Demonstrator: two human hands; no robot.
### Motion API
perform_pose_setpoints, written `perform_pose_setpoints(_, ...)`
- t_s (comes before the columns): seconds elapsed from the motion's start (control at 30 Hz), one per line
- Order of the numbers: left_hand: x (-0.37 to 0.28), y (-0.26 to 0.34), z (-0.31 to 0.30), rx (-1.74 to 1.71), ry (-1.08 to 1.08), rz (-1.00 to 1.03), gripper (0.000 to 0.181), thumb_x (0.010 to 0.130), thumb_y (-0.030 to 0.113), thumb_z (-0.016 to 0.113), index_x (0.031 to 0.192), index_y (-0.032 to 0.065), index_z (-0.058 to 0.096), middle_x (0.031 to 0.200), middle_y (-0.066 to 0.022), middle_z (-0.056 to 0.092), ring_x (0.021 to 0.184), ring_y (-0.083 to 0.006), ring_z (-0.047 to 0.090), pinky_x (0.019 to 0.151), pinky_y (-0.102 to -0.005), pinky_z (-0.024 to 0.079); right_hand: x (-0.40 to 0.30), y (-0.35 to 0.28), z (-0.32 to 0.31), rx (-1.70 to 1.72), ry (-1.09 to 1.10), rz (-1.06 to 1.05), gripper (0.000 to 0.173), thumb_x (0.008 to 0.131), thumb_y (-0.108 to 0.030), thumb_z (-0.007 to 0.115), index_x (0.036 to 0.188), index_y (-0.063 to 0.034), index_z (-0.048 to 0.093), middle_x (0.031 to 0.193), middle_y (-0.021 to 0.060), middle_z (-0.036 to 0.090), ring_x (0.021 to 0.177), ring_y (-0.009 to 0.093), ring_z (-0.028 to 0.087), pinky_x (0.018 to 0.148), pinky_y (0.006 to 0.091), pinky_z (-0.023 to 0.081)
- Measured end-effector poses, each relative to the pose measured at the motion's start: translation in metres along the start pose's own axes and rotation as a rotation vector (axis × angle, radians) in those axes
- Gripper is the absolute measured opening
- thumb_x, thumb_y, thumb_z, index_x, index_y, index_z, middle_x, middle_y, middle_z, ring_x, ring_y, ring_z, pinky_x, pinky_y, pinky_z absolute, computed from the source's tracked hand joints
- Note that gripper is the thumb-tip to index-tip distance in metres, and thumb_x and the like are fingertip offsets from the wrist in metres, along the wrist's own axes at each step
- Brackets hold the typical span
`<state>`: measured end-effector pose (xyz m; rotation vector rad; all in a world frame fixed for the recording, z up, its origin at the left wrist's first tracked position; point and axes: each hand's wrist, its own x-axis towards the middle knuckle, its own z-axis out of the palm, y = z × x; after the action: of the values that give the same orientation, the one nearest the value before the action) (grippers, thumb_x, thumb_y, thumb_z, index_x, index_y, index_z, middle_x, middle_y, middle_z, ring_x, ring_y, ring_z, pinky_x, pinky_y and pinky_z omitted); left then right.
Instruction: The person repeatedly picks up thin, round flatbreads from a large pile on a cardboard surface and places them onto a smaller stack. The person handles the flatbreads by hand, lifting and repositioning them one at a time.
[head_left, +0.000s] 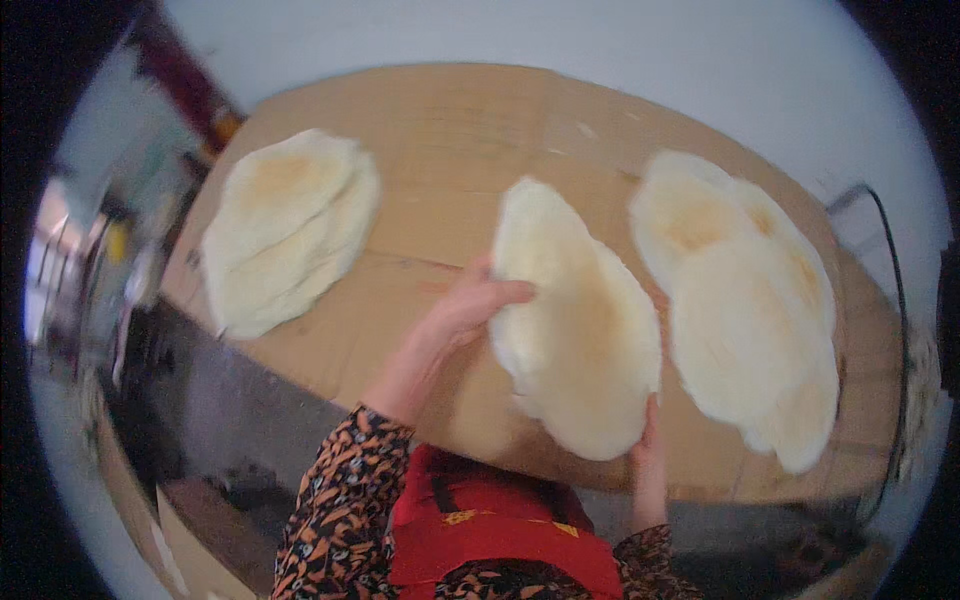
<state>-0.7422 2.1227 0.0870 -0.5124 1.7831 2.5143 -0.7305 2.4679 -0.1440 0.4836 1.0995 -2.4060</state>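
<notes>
An oblong flatbread (574, 322), pale with light brown patches, is held between my two hands over a cardboard-covered table. My left hand (480, 296) grips its left edge, thumb on top and fingers hidden beneath. At its lower right edge is my right hand (649, 435), its fingers mostly hidden behind the bread. Several overlapping flatbreads (750, 322) lie to the right, browned in spots. On the left side of the table is another stack of flatbreads (289, 232), its layers fanned toward the right.
Brown cardboard (465, 135) covers the table, with a pale wall (525, 30) behind it. A thin dark metal bar (896, 277) curves upright at the right end. Below the table's left front edge lies a dark grey floor (247, 397). Blurred objects stand at far left.
</notes>
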Motion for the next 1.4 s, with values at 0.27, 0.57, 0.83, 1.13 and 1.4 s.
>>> perform_pose_setpoints(0.27,-0.028,0.078,-0.075,0.199,0.457,0.424,0.051,0.076,0.002,0.063,0.123,-0.0033,0.046,0.11,-0.0153,0.06,0.095,-0.0246,0.062,0.083,-0.0365,0.052,0.155,-0.011,0.213,-0.161,-0.475,0.115,0.05,0.088,-0.013,0.057,0.132,0.0005,0.039,0.131,0.0139,0.048,0.119,0.029,0.048,0.1,0.0432,0.04)
perform_pose_setpoints(0.57,-0.085,0.014,-0.38,0.401,1.331,0.55,0.068,0.083,0.024,0.064,0.137,-0.0009,0.032,0.127,-0.0192,0.05,0.113,-0.0259,0.052,0.093,-0.0355,0.043,0.184,0.207,0.489,0.024,-0.714,0.294,0.055,0.084,0.002,0.054,0.135,-0.0011,0.032,0.13,0.015,0.045,0.116,0.033,0.047,0.099,0.045,0.04)
perform_pose_setpoints(0.83,0.011,-0.094,-0.358,1.433,0.943,0.266,0.071,0.082,0.036,0.063,0.14,0.0099,0.033,0.142,-0.0206,0.034,0.13,-0.0379,0.032,0.108,-0.0442,0.024,0.213,0.211,0.424,-0.24,-0.855,0.529,0.05,0.091,-0.01,0.051,0.136,-0.002,0.03,0.128,0.0179,0.048,0.112,0.03,0.053,0.095,0.0418,0.046)
perform_pose_setpoints(1.13,0.051,-0.116,-0.407,1.716,0.775,0.235,0.054,0.084,0.025,0.061,0.129,-0.0001,0.046,0.131,-0.0214,0.046,0.121,-0.0328,0.043,0.102,-0.0416,0.033,0.173,-0.126,0.086,-0.607,-0.151,-0.172,0.028,0.092,-0.018,0.055,0.114,-0.0005,0.057,0.097,0.0112,0.066,0.085,0.017,0.064,0.077,0.03,0.053)
perform_pose_setpoints(1.4,0.135,-0.209,0.136,0.487,0.02,0.054,0.028,0.088,0.013,0.057,0.114,0.0026,0.059,0.106,-0.0039,0.061,0.093,-0.0119,0.057,0.082,-0.0259,0.046,0.135,-0.402,-0.18,-1.47,0.689,-0.758,0.034,0.083,-0.019,0.061,0.111,0.0005,0.06,0.099,0.0125,0.066,0.089,0.02,0.064,0.077,0.0297,0.05)
